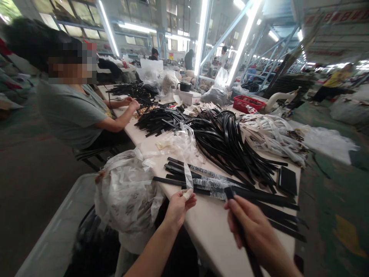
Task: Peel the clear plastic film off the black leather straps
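In my left hand (pixel 181 206), above the table's near edge, the fingers pinch a thin strip of white backing paper (pixel 188 176) that stands up from the fingertips. My right hand (pixel 250 223) is wrapped round a black strap (pixel 230 193), whose end pokes out past the thumb while the rest runs down toward me. Beyond both hands lie several flat black straps (pixel 239 182) side by side, some bound with clear wrapping. Behind them a large heap of curved black straps (pixel 227 130) covers the table (pixel 207 219).
A co-worker (pixel 72 104) sits at the left edge, hands over small black pieces. A bag of white scraps (pixel 127 188) bulges beside my left arm. Loose white strips (pixel 184 144) lie mid-table. A dark phone-like slab (pixel 287 180) and a red basket (pixel 248 103) are to the right.
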Action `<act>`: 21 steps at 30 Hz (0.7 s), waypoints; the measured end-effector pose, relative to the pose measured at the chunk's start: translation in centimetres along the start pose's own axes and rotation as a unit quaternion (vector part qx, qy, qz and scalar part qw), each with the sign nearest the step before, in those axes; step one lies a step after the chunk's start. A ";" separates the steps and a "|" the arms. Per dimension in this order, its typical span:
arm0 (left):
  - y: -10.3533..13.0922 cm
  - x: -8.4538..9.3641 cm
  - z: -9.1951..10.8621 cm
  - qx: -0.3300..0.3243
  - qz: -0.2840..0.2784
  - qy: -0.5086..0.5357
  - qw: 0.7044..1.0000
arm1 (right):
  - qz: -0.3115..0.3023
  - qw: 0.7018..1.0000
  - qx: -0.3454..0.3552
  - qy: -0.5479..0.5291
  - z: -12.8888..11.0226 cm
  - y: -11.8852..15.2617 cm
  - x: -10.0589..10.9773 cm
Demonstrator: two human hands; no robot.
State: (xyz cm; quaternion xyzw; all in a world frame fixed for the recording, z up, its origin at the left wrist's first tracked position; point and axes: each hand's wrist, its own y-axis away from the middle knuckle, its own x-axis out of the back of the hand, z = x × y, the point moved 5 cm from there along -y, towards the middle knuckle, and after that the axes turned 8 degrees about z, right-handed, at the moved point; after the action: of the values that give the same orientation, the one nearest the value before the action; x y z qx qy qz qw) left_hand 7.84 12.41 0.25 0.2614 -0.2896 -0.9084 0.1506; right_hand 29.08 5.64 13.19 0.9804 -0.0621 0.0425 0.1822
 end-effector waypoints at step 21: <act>3.1 -1.3 -3.6 0.050 -0.094 0.012 0.994 | 0.099 0.995 0.019 -0.009 8.8 -4.6 -7.2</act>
State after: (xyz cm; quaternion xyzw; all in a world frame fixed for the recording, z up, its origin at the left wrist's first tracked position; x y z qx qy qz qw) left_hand 11.31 8.95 0.15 0.3057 -0.3069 -0.8996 0.0552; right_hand 23.09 7.45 2.67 0.9731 -0.1596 0.0524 0.1576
